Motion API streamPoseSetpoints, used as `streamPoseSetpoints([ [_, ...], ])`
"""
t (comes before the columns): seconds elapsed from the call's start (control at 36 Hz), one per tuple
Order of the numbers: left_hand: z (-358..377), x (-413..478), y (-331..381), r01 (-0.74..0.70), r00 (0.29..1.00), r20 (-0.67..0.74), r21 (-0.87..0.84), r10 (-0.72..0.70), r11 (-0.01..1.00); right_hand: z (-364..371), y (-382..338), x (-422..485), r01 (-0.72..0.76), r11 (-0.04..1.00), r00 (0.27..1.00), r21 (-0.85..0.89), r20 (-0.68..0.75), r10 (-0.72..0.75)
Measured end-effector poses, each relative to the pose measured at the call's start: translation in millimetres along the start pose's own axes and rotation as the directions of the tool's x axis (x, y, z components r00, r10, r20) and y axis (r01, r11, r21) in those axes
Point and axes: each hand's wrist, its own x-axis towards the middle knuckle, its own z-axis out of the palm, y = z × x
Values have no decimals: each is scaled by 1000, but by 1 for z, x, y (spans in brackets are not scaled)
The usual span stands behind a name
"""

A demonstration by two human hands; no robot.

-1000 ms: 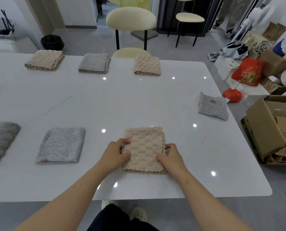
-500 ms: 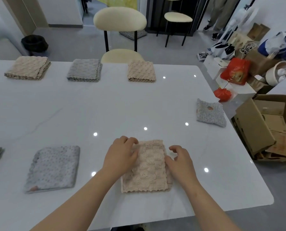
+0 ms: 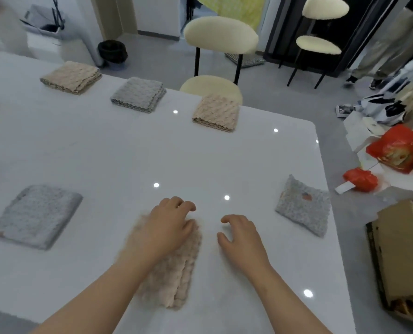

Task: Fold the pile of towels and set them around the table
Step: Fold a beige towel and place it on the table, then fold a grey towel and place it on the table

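The beige towel (image 3: 176,280) is now narrower than it was a second ago. Then it lay as a wide square with both hands at its side edges; now it is doubled over into a slim strip, its layered edges showing on the side facing the right hand (image 3: 239,237).

The left hand (image 3: 166,227) lies on top of the towel's far half, fingers spread and slightly bent, pressing it to the tabletop (image 3: 128,153). The right hand has come off the cloth and sits just beside it, fingers loosely curled around nothing.

This fold looks finished. Other folded towels ring the tabletop: a grey towel (image 3: 35,216) left of the left hand, and a speckled towel (image 3: 304,208) beyond the right hand.
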Motion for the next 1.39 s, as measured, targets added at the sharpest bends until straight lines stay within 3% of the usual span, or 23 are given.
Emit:
streamPoseSetpoints([
  [0.11, 10, -13, 31, 57, 991, -122, 75, -48, 996, -19, 29, 3, 150, 988, 981, -22, 131, -146],
  [0.25, 13, -51, 73, 189, 975, -130, 75, -178, 979, -30, 45, -6, 311, 950, 915, -20, 275, -294],
  [0.42, 30, -86, 109, 460, 869, -195, -15, -454, 888, -30, 49, -17, 481, 875, 819, -51, 384, -427],
  [0.56, 50, -96, 136, 558, 806, -215, -34, -552, 829, -33, 62, -22, 567, 823, 756, -14, 406, -514],
  [0.75, 77, -112, 195, 656, 708, -280, -79, -648, 751, -59, 96, -45, 680, 733, 650, 13, 453, -610],
  [1.0, 111, -118, 280, 749, 573, -262, -219, -777, 626, -110, 147, -56, 778, 628, 540, -31, 545, -642],
  [1.14, 124, -90, 299, 774, 525, -236, -268, -818, 574, -124, 163, -26, 815, 577, 510, -49, 532, -675],
  [1.25, 134, -51, 302, 795, 472, -196, -327, -860, 511, -137, 170, 14, 882, 465, 431, -81, 539, -724],
  [1.39, 141, 8, 294, 807, 342, -133, -466, -930, 363, -157, 171, 76, 911, 407, 379, -64, 516, -768],
])
